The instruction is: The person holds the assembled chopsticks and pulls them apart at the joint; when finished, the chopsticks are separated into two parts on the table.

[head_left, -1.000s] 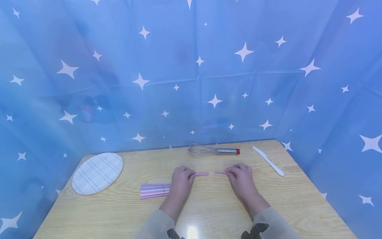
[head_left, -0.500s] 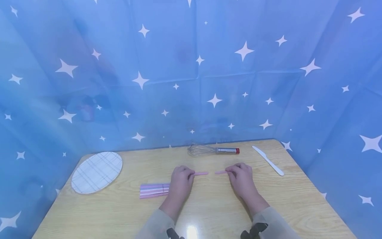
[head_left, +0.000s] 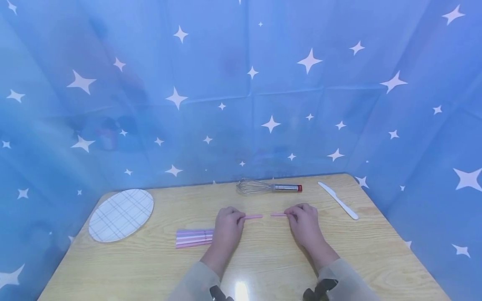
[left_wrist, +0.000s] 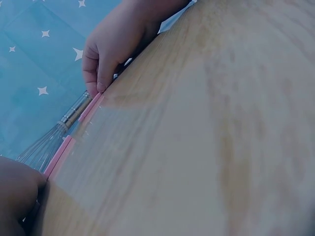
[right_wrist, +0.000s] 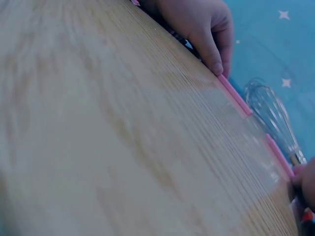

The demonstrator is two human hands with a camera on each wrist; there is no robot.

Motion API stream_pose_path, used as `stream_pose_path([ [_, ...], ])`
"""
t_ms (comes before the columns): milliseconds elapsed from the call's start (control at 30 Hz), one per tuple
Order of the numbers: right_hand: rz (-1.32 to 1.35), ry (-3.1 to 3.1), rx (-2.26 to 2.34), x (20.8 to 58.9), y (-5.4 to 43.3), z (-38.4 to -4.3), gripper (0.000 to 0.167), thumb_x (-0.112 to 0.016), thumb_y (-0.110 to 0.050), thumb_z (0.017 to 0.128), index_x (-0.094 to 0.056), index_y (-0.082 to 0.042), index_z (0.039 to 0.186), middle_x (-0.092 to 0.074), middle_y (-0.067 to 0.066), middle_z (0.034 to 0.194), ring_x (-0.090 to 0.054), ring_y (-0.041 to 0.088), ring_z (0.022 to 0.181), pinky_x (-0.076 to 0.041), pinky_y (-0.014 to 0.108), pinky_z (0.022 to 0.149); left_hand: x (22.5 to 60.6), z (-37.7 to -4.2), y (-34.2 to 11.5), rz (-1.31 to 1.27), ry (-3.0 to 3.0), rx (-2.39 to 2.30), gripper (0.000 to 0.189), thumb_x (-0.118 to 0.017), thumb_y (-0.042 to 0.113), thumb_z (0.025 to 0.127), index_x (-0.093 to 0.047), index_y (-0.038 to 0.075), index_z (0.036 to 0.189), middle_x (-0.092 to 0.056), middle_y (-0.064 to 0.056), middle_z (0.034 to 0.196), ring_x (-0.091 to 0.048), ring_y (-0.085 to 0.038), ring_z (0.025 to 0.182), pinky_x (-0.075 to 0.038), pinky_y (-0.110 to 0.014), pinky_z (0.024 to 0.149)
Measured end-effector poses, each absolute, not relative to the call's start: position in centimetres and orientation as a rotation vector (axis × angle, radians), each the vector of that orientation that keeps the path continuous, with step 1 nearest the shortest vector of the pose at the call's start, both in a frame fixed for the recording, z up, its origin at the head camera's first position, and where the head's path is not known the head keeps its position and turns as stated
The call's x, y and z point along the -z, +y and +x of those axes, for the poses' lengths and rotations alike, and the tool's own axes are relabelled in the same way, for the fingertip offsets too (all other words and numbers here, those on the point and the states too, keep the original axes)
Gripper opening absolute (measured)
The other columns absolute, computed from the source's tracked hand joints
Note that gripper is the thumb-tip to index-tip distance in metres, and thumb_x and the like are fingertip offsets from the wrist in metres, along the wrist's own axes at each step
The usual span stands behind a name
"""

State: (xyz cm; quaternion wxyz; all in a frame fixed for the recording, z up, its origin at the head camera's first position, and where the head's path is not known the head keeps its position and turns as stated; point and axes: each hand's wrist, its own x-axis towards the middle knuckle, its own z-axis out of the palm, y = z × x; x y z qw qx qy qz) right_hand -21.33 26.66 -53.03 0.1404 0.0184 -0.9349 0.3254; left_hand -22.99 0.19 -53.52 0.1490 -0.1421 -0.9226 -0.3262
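Note:
My left hand pinches a pink straw piece between thumb and fingers, low over the table. Facing it, my right hand pinches a second pink straw piece. The two pieces lie roughly in line, with a small gap between their ends. Both wrist views show this gap, between the left piece and the right piece. Partly behind the left wrist lies a bundle of pastel straws in pink, white and purple; its right end is hidden.
A wire whisk with a red-tipped handle lies behind the hands, near the table's back edge. To the right is a white plastic knife. A checked white plate lies at the left on the wooden table. A starry blue curtain surrounds the table.
The head view has tilted down a little, so everything sits slightly higher in it. Both hands keep their pinch on the straw pieces, and the gap between the ends looks about the same.

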Motion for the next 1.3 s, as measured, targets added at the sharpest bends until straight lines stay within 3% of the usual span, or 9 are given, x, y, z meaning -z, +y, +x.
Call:
stream_pose_path([
  [400,0.052,-2.698,-0.930,53.0,26.6,-21.3,0.014,-0.071,-0.001,0.098,-0.078,-0.008,0.109,-0.063,0.019,0.119,-0.047,0.042,0.122,-0.039,0.057,0.103,53.2,-22.8,0.2,-0.427,-2.623,0.934,0.011,-0.083,0.012,0.094,-0.083,0.010,0.105,-0.073,-0.001,0.105,-0.064,-0.021,0.103,-0.059,-0.034,0.091],
  [767,0.122,-2.671,-0.894,53.1,26.2,-21.3,0.022,-0.073,0.001,0.096,-0.076,-0.007,0.116,-0.061,0.020,0.126,-0.046,0.046,0.127,-0.040,0.060,0.105,53.5,-22.7,0.2,-0.445,-2.539,0.909,0.018,-0.082,0.026,0.095,-0.081,0.016,0.110,-0.074,0.002,0.109,-0.064,-0.018,0.105,-0.055,-0.038,0.095],
  [1033,0.347,-2.532,-0.823,53.6,25.3,-21.1,0.021,-0.080,-0.001,0.089,-0.079,-0.010,0.108,-0.063,0.016,0.121,-0.049,0.045,0.123,-0.035,0.058,0.106,53.8,-22.6,0.1,-0.597,-2.304,0.830,0.018,-0.087,0.021,0.088,-0.081,0.015,0.103,-0.076,0.002,0.104,-0.069,-0.020,0.100,-0.055,-0.041,0.095],
  [1300,0.516,-2.473,-0.722,53.0,24.0,-21.1,0.010,-0.081,-0.009,0.092,-0.080,-0.015,0.100,-0.068,0.018,0.118,-0.054,0.042,0.118,-0.038,0.060,0.105,53.8,-22.7,0.2,-0.615,-2.298,0.844,0.019,-0.086,0.022,0.088,-0.081,0.017,0.106,-0.077,0.003,0.106,-0.069,-0.020,0.102,-0.055,-0.043,0.097],
])
